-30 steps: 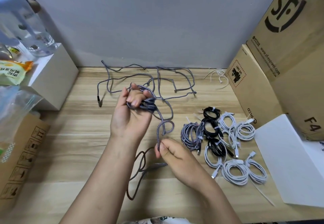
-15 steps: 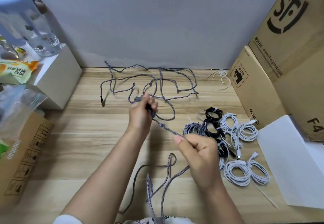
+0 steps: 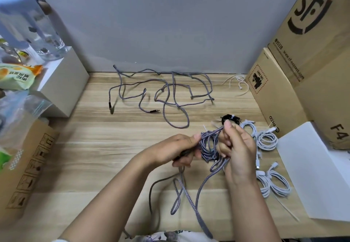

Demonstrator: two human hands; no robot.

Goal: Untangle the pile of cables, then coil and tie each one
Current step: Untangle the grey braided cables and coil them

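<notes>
At the near edge of the tabletop (image 3: 106, 166), the slack of the braided cable (image 3: 208, 145) hangs off toward my lap in long loops, and a darker cord (image 3: 151, 194) runs beside it. Risk one as I read it: the slack snags on the edge or hooks the dark cord as I wind, dragging that cord into the coil.

Just past that, both hands are on the bundle. My left hand (image 3: 181, 151) is curled around its left side, thumb pressing on the turns. My right hand (image 3: 236, 147) has fingers curled into the right side, pinching a strand near the top. The coil is partly wound and sits above the tabletop, centre-right. Risk two: the turns look loose and uneven, so any slip of the left thumb probably lets them spring open. No tie is on it yet.

Right of the hands, the finished white coils (image 3: 269, 139) and a black coil (image 3: 230, 118) lie very near my right wrist. Sweeping the right hand outward could knock them or catch a loose end. The white box (image 3: 312, 175) and cardboard boxes (image 3: 284, 99) wall off the right edge, so there's no room there.

Open room is to the left of the hands, bare wood toward the left edge.

Toward the far edge, the loose grey cable (image 3: 161, 90) sprawls along the wall, well apart from the hands, with thin white ties (image 3: 238, 82) near the far right corner. The reach for a tie crosses the finished coils.
</notes>
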